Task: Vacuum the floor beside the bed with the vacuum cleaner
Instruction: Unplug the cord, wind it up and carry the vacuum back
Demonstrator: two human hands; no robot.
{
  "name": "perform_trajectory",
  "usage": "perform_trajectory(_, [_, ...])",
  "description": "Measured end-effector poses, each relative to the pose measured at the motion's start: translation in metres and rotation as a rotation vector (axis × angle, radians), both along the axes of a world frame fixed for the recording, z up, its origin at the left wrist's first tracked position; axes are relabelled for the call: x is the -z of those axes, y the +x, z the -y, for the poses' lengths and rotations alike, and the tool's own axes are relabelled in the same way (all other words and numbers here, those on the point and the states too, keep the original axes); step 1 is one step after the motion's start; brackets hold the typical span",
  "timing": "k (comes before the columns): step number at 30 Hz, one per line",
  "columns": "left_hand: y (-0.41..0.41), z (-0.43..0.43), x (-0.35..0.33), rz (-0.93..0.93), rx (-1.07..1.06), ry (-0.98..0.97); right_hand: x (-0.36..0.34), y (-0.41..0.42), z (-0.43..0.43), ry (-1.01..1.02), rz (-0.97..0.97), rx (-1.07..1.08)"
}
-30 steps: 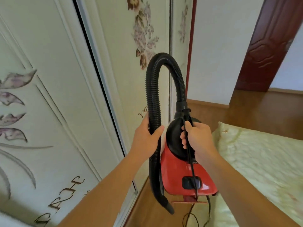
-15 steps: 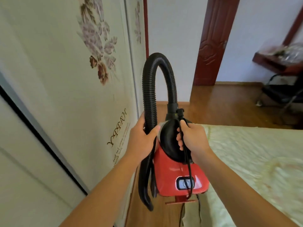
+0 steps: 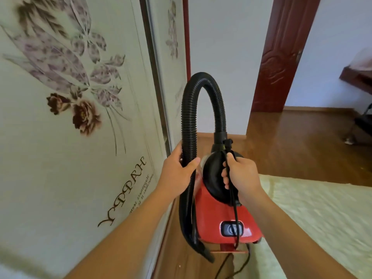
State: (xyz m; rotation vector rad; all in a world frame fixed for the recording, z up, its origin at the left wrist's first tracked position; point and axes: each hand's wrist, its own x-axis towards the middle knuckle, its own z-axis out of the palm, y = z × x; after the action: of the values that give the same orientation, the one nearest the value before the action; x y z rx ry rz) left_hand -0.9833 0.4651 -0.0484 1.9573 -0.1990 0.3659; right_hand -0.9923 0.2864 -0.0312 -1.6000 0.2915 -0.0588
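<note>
I hold a red and black vacuum cleaner (image 3: 223, 220) in the air, above the narrow strip of wooden floor (image 3: 181, 262) between wardrobe and bed. My right hand (image 3: 241, 174) grips its black top handle, together with the black power cord (image 3: 234, 208) that hangs down the body. My left hand (image 3: 177, 170) is closed around the ribbed black hose (image 3: 188, 121), which arches up from the front of the cleaner and drops down its left side, its nozzle end (image 3: 203, 250) hanging free. The bed (image 3: 314, 222), under a pale green cover, lies to the right.
A wardrobe with flower-printed sliding doors (image 3: 80, 137) fills the left. Ahead stand a white wall (image 3: 221, 57) and a dark red door (image 3: 281, 57), with open wooden floor (image 3: 291, 148) in front of it. A dark table (image 3: 356, 77) and a chair (image 3: 362, 125) are at the far right.
My view has swung to the right along the wardrobe, bringing the door, table and chair into sight. Both hands keep the same grip on the vacuum cleaner and hose.
</note>
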Motion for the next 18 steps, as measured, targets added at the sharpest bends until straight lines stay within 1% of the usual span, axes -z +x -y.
perform_trajectory(4, [0.051,0.033,-0.016,0.033,-0.053,-0.011,-0.021,0.055,0.030,0.012,0.028,-0.028])
perform_trajectory(9, [0.098,0.061,-0.027,0.050,-0.057,-0.023,-0.038,0.105,0.059,0.013,0.051,-0.039])
perform_trajectory(14, [0.144,0.082,-0.032,0.050,-0.027,-0.026,-0.037,0.143,0.079,-0.072,0.097,-0.012])
perform_trajectory(18, [0.182,0.090,-0.022,0.047,-0.016,-0.066,-0.029,0.175,0.087,-0.105,0.104,0.004])
